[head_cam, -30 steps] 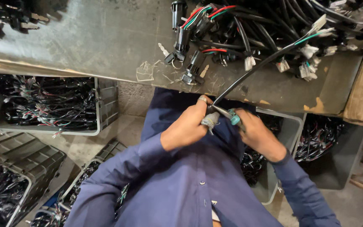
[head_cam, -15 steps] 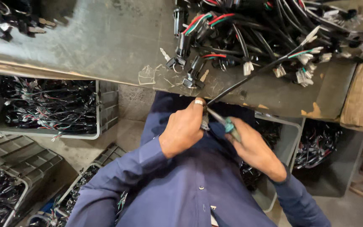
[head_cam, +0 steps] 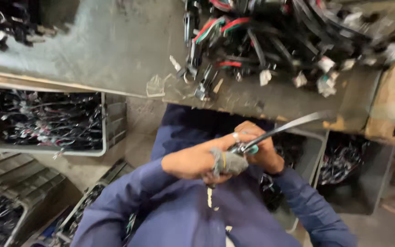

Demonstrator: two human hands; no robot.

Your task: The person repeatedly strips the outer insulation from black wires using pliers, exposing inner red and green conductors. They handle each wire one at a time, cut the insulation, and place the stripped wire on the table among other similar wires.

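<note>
We hold our left hand [head_cam: 197, 160] in front of the chest, its fingers closed around a grey rag-like wad [head_cam: 228, 163] and the near end of a black cable [head_cam: 293, 124]. Our right hand [head_cam: 260, 147] sits just behind it, touching it, fingers curled tight on the same cable where a small teal-tipped tool or connector [head_cam: 251, 149] shows between the two hands; we cannot tell which of the two it is. From the hands the cable runs up and to the right toward the edge of the grey workbench [head_cam: 92, 55]. On the bench lies a heap of black wire harnesses [head_cam: 289, 41] with red, green and white ends. Below the bench stand grey crates [head_cam: 46, 121] filled with more dark wiring. Our blue sleeves [head_cam: 129, 201] fill the lower part of the view.
</note>
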